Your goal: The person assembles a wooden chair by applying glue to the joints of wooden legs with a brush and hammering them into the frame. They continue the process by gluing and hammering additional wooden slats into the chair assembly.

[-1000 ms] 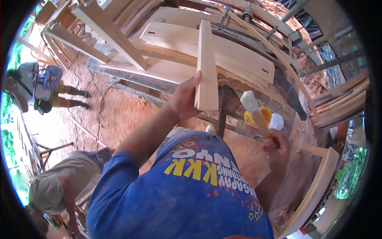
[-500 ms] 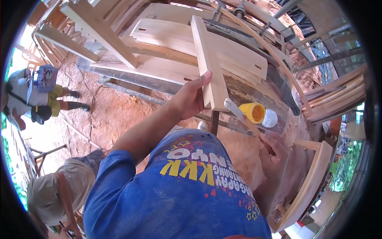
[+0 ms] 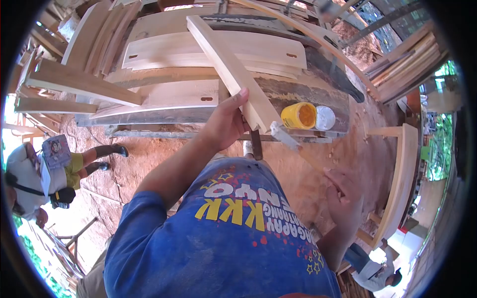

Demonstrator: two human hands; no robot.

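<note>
My left hand [image 3: 226, 119] is closed round the near end of a long pale wooden piece [image 3: 228, 69], its thumb on the top face. The piece slants up and left over the workbench. My right hand [image 3: 343, 191] grips the handle of a thin stick [image 3: 315, 160], which looks blurred. The stick's whitish tip [image 3: 283, 134] is at the near end of the wooden piece. On the bench beyond stand an open yellow container [image 3: 299, 115] with yellowish-brown contents and, beside it, a white round lid or tub [image 3: 325, 118].
Slotted boards [image 3: 218, 48] lie on the workbench [image 3: 164, 125]. Wooden frame parts [image 3: 82, 84] stand at the left, another frame [image 3: 400, 179] at the right. One person [image 3: 44, 169] is at the left, another [image 3: 372, 270] at the lower right.
The view has turned, shifting bench and containers. The wooden piece slants further left in the view. The stick's tip has come against its near end. A second person has appeared at the lower right.
</note>
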